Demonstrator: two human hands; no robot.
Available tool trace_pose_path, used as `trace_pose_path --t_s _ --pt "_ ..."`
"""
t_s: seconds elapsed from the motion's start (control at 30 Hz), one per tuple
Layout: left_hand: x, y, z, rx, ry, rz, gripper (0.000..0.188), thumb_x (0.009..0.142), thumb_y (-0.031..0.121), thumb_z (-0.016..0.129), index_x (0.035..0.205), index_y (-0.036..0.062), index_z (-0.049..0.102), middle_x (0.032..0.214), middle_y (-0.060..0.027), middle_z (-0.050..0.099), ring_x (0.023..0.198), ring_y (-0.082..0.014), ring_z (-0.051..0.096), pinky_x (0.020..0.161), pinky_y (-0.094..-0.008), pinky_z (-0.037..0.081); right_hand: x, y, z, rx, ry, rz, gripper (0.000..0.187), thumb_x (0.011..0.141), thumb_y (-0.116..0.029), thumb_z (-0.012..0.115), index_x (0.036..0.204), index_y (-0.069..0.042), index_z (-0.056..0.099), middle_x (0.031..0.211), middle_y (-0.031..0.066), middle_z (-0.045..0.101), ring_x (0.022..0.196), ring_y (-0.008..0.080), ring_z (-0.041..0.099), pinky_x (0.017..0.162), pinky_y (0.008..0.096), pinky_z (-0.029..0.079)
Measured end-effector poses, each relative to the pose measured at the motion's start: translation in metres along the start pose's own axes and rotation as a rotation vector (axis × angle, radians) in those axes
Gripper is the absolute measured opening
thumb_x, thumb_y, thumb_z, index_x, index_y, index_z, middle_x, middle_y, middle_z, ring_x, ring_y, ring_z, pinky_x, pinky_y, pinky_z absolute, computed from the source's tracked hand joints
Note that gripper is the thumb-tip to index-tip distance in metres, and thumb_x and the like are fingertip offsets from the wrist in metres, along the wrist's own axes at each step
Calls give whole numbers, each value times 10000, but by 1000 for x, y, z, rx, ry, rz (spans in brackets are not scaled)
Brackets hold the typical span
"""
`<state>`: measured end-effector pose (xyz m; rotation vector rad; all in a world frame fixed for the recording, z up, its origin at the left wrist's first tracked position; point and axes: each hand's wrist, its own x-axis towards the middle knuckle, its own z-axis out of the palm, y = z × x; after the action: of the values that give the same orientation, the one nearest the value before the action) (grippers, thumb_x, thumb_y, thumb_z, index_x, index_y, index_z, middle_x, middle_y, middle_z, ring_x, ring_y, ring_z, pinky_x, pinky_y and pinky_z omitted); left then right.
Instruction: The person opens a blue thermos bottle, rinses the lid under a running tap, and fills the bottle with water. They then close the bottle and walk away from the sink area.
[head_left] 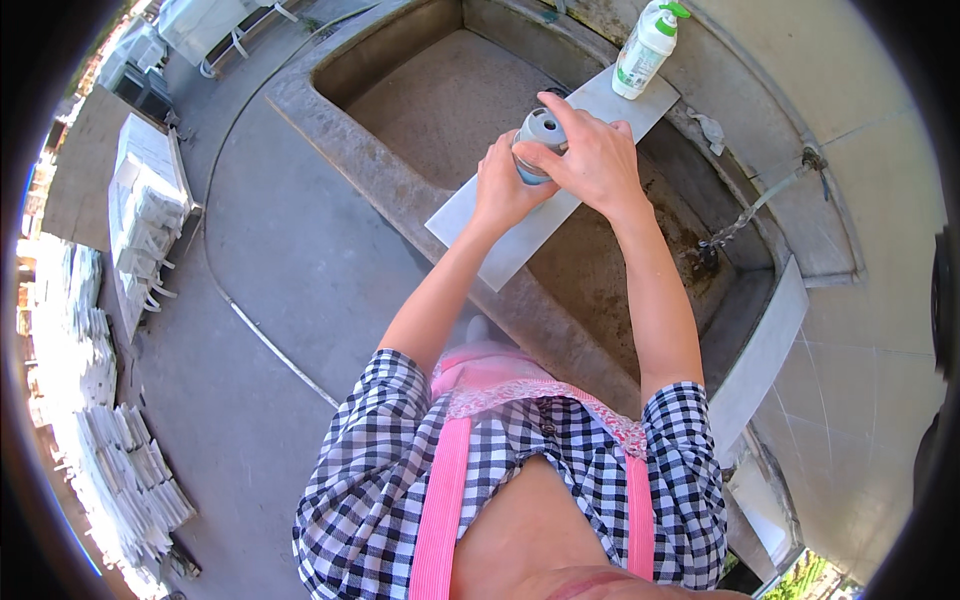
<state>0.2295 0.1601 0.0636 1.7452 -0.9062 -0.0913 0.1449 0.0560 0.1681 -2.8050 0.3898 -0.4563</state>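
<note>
Over a pale flat board that bridges a stone sink, both my hands hold a small cylindrical container. It has a grey top with a dark round hole and some blue lower on its side; its exact kind is unclear. My left hand wraps the near left side of its body. My right hand grips around its upper part, thumb across the near side and index finger reaching past the far rim. The fingers hide much of the container. Beyond them on the board's far end stands a white pump bottle with a green top.
The stone sink has a far-left basin and a nearer right basin. A tap pipe reaches over the right one from the tiled wall. A pale hose crosses the concrete floor; stacked white items stand at the left.
</note>
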Motion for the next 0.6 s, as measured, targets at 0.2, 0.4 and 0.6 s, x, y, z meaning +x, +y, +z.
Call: trace_pose_path --t_s 0.2,0.4,0.6 --pt "2 0 -2 34 57 26 589 575 188 815 1072 32 542 1034 -129 612 955 -284 602 843 -378 450 15 -22 0 -164 42 12 585 739 -493 651 1090 -28 595 885 135 668 765 284 611 753 384 431" --pt "0 9 -9 37 -7 -2 695 553 282 816 1132 76 492 1046 -78 587 1052 -252 542 967 -418 323 20 5 1 -19 106 -285 507 735 -425 660 1006 0 604 864 149 640 774 299 606 751 385 464" --pt "7 3 -11 -22 -94 -50 733 545 296 819 1153 75 474 1022 -90 608 1024 -266 562 964 -418 330 36 20 -13 228 -151 -382 500 734 -361 659 1102 -32 579 984 133 612 890 307 575 770 381 465"
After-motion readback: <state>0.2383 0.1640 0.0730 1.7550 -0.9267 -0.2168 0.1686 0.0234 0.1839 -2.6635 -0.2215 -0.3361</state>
